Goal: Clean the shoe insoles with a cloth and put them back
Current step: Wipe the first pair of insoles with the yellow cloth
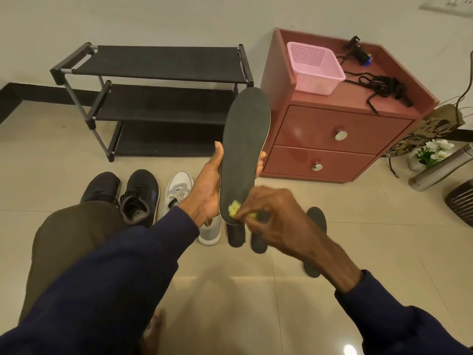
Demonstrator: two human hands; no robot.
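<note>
— How far along are you?
— Mid-wipe. My left hand (210, 190) grips the insole (245, 149) upright by its sides, above the floor; my right hand (273, 221) pinches the yellow cloth (233, 210) against its heel end.
— And the rest?
— 3 other insoles (258, 243) lie on the floor beneath; the shoes (139, 196) wait beside them. I judge none is back in yet.

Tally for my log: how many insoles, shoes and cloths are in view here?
Insoles: 4 (1 held, 3 on the floor)
Shoes: 3
Cloth: 1
Total: 8
</note>
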